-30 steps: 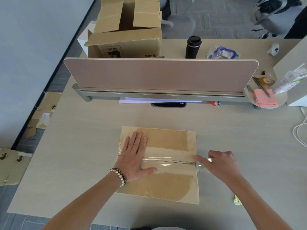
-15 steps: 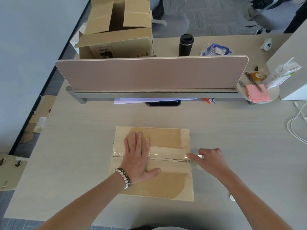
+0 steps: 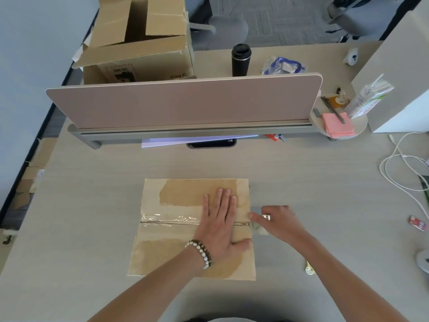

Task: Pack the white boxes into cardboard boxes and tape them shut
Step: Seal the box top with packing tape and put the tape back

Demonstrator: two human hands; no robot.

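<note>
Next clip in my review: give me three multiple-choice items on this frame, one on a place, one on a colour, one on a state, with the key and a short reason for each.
1. Where does the black tumbler stand?
A. beyond the desk divider
B. on the taped box
C. on the floor

2. What colour is the notepad on the round shelf?
A. green
B. pink
C. blue

3. How are the flaps of the cardboard box under the hands?
A. standing open
B. torn off
C. closed, with clear tape along the seam

Key: 1 A, it rises behind the divider. 2 B, the pad is plainly pink. 3 C, the left hand lies flat on closed flaps, the right hand at the tape's end.
</note>
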